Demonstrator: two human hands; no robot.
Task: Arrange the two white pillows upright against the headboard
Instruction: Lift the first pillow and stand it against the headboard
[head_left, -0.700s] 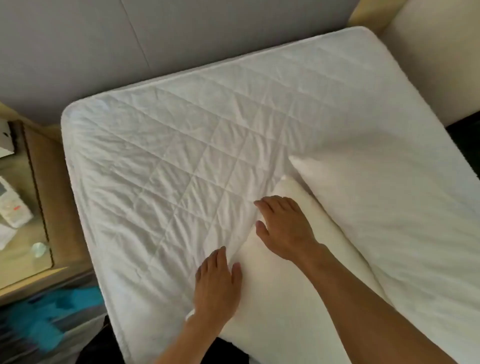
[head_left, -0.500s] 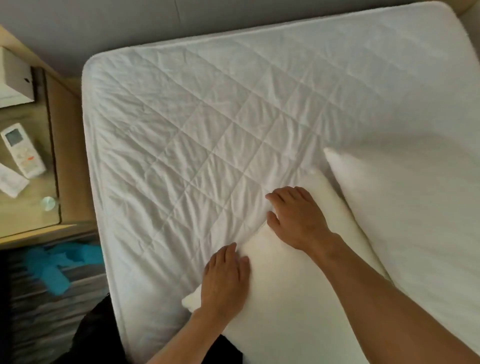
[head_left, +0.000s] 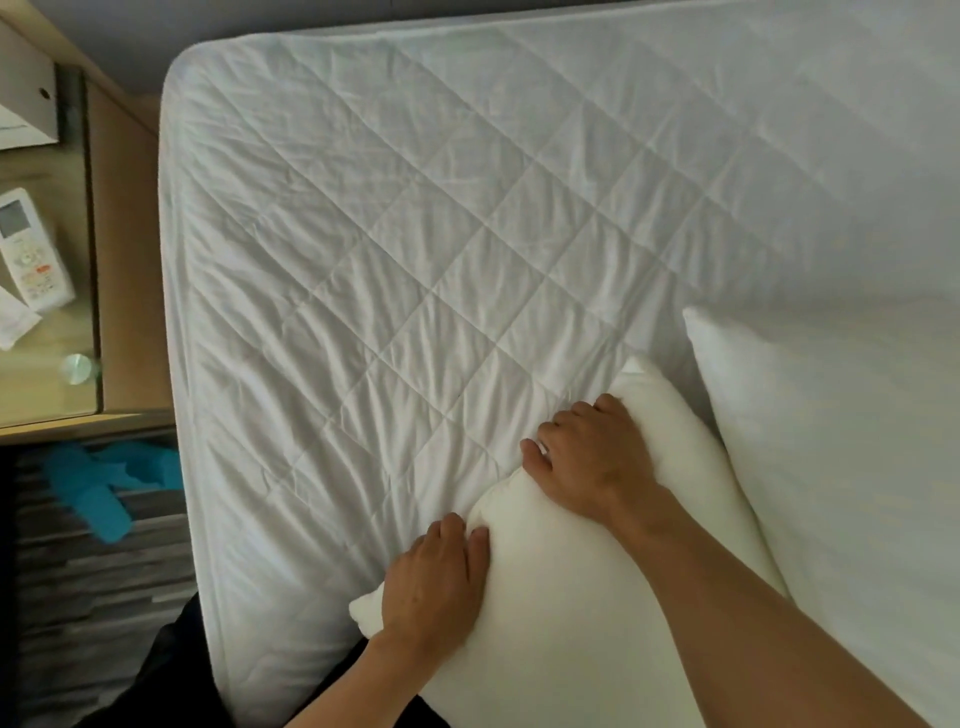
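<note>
here both hands grip the near pillow, a cream-white one lying flat at the near edge of the quilted mattress. the left hand sits on the pillow's near left corner, fingers curled together and pinching into the edge so the fabric bunches under them. the right hand presses farther along the same left edge, fingers bent and clamped over the rim, the thumb tucked against the side. the second pillow lies flat just to the right, its long side touching the first. neither pillow stands upright; the far part of the mattress is bare. to the left, a bedside table with a glass top carries a white remote, and something teal lies on the floor below it.
</note>
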